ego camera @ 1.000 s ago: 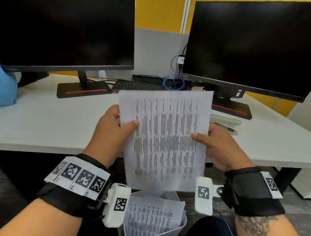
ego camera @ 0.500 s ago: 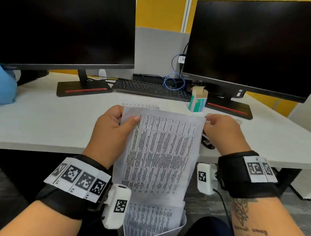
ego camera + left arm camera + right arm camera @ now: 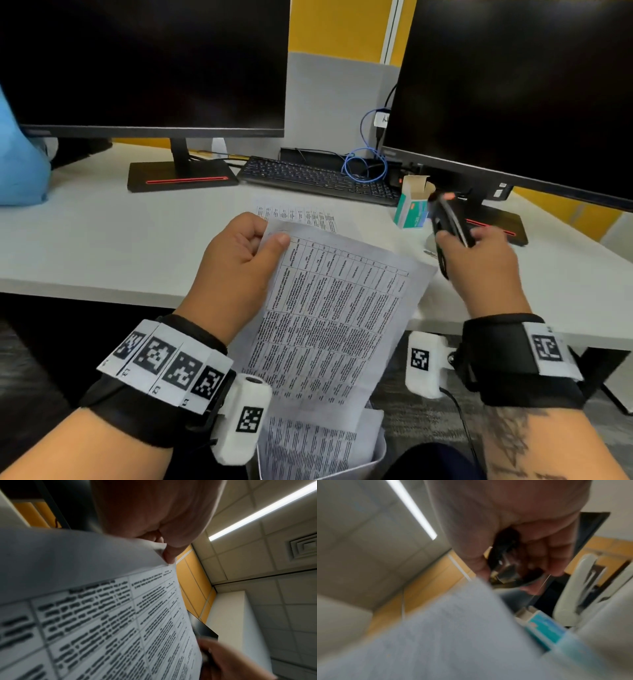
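1. Progress, as judged: the printed sheets (image 3: 335, 318) are gathered in the left hand (image 3: 239, 270), and the stapler (image 3: 448, 219) is up in the right hand (image 3: 479, 270). The pickup half looks done.
2. Left to do: bring the stapler mouth to a corner, squeeze, and put the set down. Stapler and paper are apart. No staple shows on the page, though the top-left corner is hidden under the thumb.
3. Left hand pose: it sits above the front edge of the table (image 3: 102, 246). The thumb lies on top of the top-left corner and the fingers (image 3: 245, 228) curl underneath, pinching the sheets.
4. Sheets: they are in the air and tilted, with the upper part over the table and the lower part hanging past its edge toward the person. Another printed sheet (image 3: 298, 214) lies flat on the table just beyond. More paper sits in a white bin (image 3: 378, 455) below.
5. Right hand pose: it is right of the sheets and off the table, with the fingers wrapped round the black stapler and the thumb on the near side. The stapler is tilted, nose up and away, just in front of the staple box (image 3: 412, 209). The right wrist view is blurred and shows only a dark body with a metal part between thumb and fingers.
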{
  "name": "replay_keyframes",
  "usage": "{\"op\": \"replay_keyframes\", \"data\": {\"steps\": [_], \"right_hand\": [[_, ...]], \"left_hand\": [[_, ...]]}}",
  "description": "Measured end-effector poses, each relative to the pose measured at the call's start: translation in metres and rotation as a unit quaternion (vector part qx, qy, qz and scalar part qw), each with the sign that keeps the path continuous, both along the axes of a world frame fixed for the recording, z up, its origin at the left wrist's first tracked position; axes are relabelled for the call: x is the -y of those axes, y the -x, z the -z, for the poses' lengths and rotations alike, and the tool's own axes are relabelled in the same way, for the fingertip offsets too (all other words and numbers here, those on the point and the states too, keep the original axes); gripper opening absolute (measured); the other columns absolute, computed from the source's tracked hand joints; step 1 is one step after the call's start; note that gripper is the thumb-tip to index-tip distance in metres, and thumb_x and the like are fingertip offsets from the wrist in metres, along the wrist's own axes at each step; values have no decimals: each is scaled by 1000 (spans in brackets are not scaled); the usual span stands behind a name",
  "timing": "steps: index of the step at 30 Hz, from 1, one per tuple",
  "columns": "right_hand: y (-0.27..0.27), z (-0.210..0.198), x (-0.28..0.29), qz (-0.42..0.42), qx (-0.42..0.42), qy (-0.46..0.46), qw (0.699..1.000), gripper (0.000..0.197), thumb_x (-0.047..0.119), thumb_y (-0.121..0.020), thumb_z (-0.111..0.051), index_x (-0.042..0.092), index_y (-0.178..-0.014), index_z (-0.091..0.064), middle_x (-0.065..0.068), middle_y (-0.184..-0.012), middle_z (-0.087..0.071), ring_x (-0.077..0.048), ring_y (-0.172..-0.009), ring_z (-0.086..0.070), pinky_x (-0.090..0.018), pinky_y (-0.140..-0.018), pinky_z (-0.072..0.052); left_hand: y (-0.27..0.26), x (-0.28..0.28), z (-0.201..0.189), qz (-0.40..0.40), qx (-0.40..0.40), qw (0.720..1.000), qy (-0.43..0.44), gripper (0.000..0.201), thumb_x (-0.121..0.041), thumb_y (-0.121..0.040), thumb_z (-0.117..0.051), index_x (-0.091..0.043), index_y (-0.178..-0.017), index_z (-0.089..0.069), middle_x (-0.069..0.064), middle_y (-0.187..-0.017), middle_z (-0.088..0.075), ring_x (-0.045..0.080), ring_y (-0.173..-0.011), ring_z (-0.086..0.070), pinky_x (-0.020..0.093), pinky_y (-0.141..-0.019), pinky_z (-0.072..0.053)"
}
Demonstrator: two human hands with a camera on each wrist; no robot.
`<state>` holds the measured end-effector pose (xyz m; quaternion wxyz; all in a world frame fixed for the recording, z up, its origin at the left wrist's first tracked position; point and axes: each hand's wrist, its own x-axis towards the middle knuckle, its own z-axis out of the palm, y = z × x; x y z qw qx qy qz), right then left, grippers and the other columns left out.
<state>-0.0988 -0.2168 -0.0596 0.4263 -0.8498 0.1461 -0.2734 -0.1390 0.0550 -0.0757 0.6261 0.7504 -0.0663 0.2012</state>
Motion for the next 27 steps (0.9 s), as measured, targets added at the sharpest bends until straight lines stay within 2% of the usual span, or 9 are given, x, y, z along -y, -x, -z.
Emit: {"op": "replay_keyframes", "data": {"steps": [4, 6, 8, 12, 14, 16, 19, 22, 27], "right_hand": [[24, -29, -24, -157, 143, -260, 942, 26, 26, -89, -66, 12, -109, -56, 3, -87, -58, -18, -86, -56, -29, -68, -49], [34, -40, -43, -233, 172, -327, 900, 14, 28, -85, -68, 20, -94, -60, 3, -81, -54, -17, -79, -51, -29, -64, -43], [43, -44, -62, -257, 197, -338, 884, 15, 30, -84, -67, 24, -77, -55, 8, -69, -48, -11, -67, -48, -28, -60, -40], [58, -40, -87, -244, 218, -242, 913, 24, 43, -86, -63, 24, -77, -51, 17, -55, -50, 0, -56, -51, -27, -58, -45], [60, -38, -92, -229, 218, -239, 918, 31, 53, -80, -62, 24, -74, -54, 9, -62, -53, -18, -66, -60, -42, -66, -52], [62, -37, -95, -221, 208, -249, 920, 41, 59, -76, -60, 18, -72, -56, -11, -67, -55, -39, -78, -62, -53, -76, -54], [66, -39, -97, -208, 205, -253, 922, 46, 61, -74, -59, 16, -70, -55, -27, -77, -60, -42, -78, -62, -57, -76, -54], [67, -43, -96, -191, 212, -251, 925, 46, 62, -74, -58, 16, -71, -55, -24, -73, -58, -43, -78, -61, -58, -75, -53], [67, -45, -95, -186, 227, -245, 924, 44, 62, -73, -58, 18, -74, -55, -17, -72, -57, -43, -82, -62, -57, -78, -53]], "left_hand": [[5, 14, -3, 11, 28, 999, -37, 15, -23, -95, -60, -17, -81, -59, -1, -71, -71, 12, -69, -69, 32, -67, -56], [11, 26, -6, 33, 41, 997, -51, 18, -21, -96, -57, -19, -79, -58, -11, -63, -66, 2, -60, -62, 19, -60, -50], [17, 36, -7, 51, 49, 996, -59, 19, -20, -96, -58, -20, -77, -58, -15, -59, -62, -2, -55, -56, 13, -55, -43], [25, 48, -6, 55, 73, 994, -68, 16, -33, -90, -62, -23, -77, -58, -4, -69, -64, 5, -60, -56, 22, -58, -45], [26, 50, -7, 51, 75, 994, -56, 16, -32, -88, -64, -23, -77, -59, -1, -69, -63, 8, -61, -56, 25, -59, -46], [29, 52, -9, 54, 71, 995, -41, 18, -27, -89, -66, -22, -74, -59, 0, -68, -63, 7, -59, -54, 22, -59, -45], [31, 54, -10, 72, 79, 994, -36, 13, -33, -84, -62, -23, -77, -59, 1, -69, -63, 7, -59, -53, 22, -59, -45], [33, 56, -10, 86, 73, 993, -29, 12, -36, -82, -61, -24, -78, -59, 5, -71, -64, 17, -63, -56, 30, -63, -48], [37, 59, -13, 94, 75, 992, -33, 13, -36, -82, -60, -24, -78, -58, 3, -69, -62, 9, -59, -52, 26, -60, -45]]}}
